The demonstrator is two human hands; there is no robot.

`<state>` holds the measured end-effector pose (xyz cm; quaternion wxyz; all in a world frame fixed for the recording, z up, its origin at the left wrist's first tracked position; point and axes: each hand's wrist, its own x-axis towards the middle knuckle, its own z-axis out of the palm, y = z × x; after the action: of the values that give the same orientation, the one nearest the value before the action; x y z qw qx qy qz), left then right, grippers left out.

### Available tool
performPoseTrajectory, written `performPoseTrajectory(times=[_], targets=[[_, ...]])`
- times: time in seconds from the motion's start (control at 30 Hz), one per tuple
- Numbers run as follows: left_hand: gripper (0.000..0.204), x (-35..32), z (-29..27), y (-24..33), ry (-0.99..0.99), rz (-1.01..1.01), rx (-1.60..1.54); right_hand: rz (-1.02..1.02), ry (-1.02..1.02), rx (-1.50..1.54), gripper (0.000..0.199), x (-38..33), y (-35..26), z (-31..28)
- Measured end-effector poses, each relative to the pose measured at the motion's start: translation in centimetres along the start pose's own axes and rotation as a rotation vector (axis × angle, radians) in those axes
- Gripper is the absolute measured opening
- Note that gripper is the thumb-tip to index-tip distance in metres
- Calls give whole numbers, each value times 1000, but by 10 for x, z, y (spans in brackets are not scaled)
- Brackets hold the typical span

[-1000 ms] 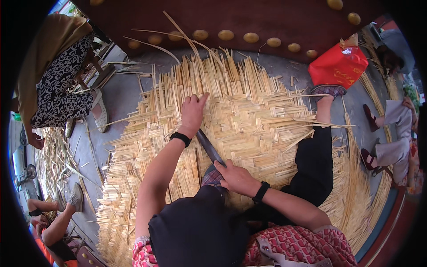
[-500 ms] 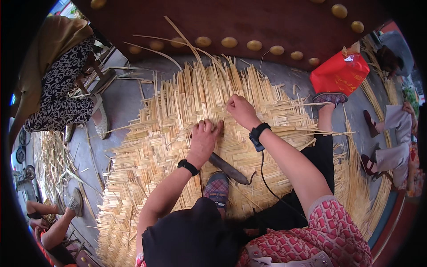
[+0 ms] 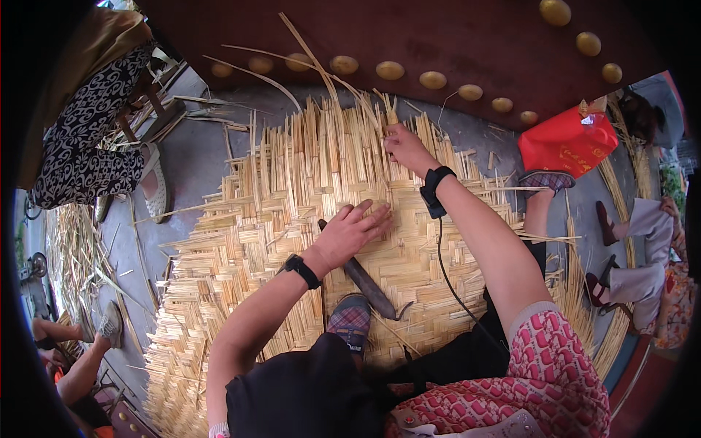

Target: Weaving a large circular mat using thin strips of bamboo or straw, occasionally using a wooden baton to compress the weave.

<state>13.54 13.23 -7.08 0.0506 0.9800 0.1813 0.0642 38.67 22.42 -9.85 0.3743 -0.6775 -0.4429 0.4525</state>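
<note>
A large woven straw mat (image 3: 255, 248) spreads on the floor in front of me, its pale strips crossing in a zigzag weave. Loose strip ends (image 3: 314, 139) fan out along its far edge. My left hand (image 3: 354, 228) lies on the mat's middle with fingers stretched out. Under it slants a dark, flat, knife-like tool (image 3: 371, 288), its near end thin and curled; the hand covers part of it. Farther off and to the right, my right hand (image 3: 410, 150) is closed with curled fingers on a straw strip (image 3: 391, 117) among the upright ends.
My shoe (image 3: 349, 321) stands on the mat. A dark red panel with gold studs (image 3: 390, 70) bounds the far side. At right are a red bag (image 3: 568, 142) and another shoe (image 3: 548, 180). Straw piles (image 3: 77, 255) lie left. Other people sit on both sides. A black cable (image 3: 454, 292) hangs from my right wrist.
My right hand has moved farther away, toward the strip ends. The left hand has shifted slightly right and nearer, its fingers now stretched out, baring the tool's far tip.
</note>
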Motion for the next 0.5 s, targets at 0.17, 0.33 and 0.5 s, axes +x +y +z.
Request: performPoseTrajectory(times=[0.17, 0.33, 0.5], targets=[[70, 18, 14, -2, -88, 20, -26, 205, -152, 216, 20, 9, -18, -8], [67, 18, 14, 1, -41, -30, -28, -141, -116, -125, 17, -18, -21, -15], [66, 36, 26, 20, 2, -10, -34, -328, 89, -383, 31, -75, -36, -42]])
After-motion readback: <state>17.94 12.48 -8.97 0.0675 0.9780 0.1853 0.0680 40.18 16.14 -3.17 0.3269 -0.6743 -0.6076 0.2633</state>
